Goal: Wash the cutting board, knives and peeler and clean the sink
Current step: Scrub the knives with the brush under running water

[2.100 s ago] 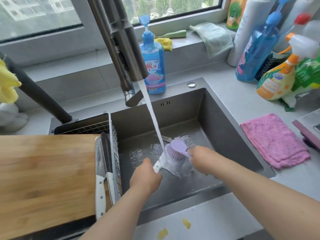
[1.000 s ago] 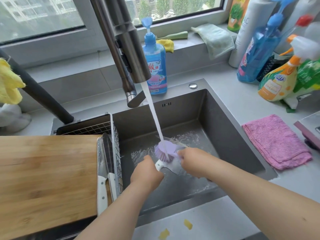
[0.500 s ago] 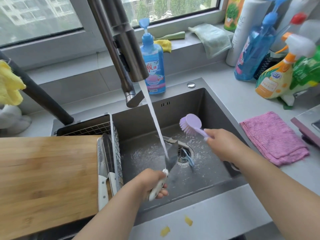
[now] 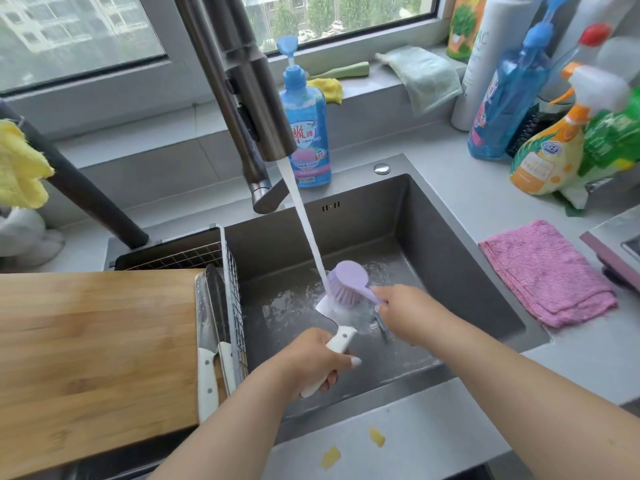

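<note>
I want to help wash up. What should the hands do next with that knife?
Probably scrub the brush along the blade. The left hand holds the knife under the running water, and the right hand has the brush bristles right at the blade.

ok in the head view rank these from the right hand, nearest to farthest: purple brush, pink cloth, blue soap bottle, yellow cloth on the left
From the right hand:
1. purple brush, gripped by its handle, over the sink.
2. pink cloth, on the counter to the right.
3. blue soap bottle, behind the sink by the faucet.
4. yellow cloth, hanging at the far left edge.
</note>
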Available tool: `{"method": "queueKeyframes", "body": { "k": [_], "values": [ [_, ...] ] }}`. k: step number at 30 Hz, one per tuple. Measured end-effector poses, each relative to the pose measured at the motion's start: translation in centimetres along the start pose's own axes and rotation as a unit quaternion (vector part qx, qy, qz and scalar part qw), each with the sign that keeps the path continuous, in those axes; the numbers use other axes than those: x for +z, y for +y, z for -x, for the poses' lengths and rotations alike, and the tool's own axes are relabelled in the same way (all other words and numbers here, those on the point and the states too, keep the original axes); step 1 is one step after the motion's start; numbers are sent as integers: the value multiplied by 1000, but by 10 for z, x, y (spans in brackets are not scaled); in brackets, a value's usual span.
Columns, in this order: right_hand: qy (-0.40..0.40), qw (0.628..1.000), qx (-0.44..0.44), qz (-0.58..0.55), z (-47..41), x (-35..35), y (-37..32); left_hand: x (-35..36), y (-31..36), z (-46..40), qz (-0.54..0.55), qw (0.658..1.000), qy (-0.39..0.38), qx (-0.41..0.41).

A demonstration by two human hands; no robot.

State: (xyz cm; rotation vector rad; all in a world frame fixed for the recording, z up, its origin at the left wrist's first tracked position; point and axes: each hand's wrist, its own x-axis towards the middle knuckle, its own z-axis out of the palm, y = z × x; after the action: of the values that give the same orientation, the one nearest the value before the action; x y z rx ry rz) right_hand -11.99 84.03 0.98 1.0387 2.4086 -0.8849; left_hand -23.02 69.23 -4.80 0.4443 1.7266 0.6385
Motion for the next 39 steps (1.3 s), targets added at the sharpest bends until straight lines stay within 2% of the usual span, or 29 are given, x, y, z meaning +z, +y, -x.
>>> {"method": "queueKeyframes", "body": {
  "k": [2,7,12,16,18,22,23,25,27,29,35,39],
  "values": [
    [3,999,12,35,-4,-6,3,-5,0,2,-1,1000,-7,9],
    [-43,992,-46,111,13,-3,-18,-6,2,7,21,999,-21,38],
    [-39,987,30,151,-7,-12,-17,-5,7,14,24,999,-20,42],
    [-71,980,-25,183,10,-9,-26,-6,5,18,26,999,-10,43],
    [-48,984,-29,168,8,-5,-23,-6,5,21,26,999,-8,45],
    [-35,988,89,124,-14,-20,-5,-4,6,25,16,999,-7,48],
    [-38,986,95,130,-13,-21,-2,-3,6,26,18,999,-7,48],
    [-55,982,63,167,-3,-22,-5,-3,4,27,26,998,-5,50],
    [-71,976,-8,206,13,-17,-17,-3,3,27,32,998,-4,51],
    [-59,974,-53,213,17,-13,-26,-3,4,28,34,998,-9,59],
    [-9,986,35,166,-4,-24,-7,-5,5,32,43,997,-12,63],
    [-6,981,-67,184,18,-7,-8,-8,1,29,64,996,3,57]
  ]
}}
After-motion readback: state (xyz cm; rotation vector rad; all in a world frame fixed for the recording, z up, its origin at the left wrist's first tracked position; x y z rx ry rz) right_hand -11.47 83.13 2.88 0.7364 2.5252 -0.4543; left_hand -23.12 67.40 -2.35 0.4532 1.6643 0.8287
